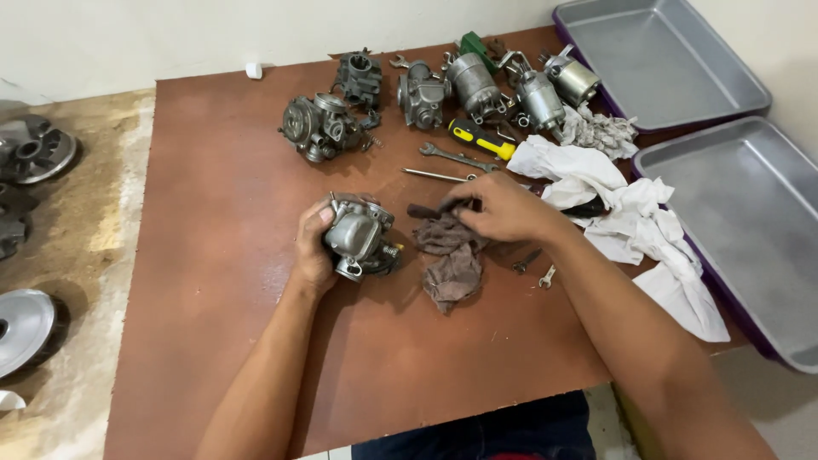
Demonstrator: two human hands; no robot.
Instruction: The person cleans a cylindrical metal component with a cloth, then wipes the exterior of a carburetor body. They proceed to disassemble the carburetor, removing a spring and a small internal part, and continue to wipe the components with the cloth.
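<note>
My left hand point(312, 247) grips a grey metal carburettor point(360, 235) that rests on the brown board point(221, 281) near its middle. Just to the right, my right hand point(504, 207) lies on a dirty brown rag point(452, 255), its fingers pinching the rag's upper edge. The rag is crumpled and lies flat on the board, close beside the carburettor.
Several more carburettors point(324, 126) line the far edge, with a yellow-handled screwdriver point(481, 139) and spanners point(456, 157) in front. White cloths point(630, 213) lie to the right, next to two grey metal trays point(750, 213). Round metal parts point(25, 324) sit on the floor at left.
</note>
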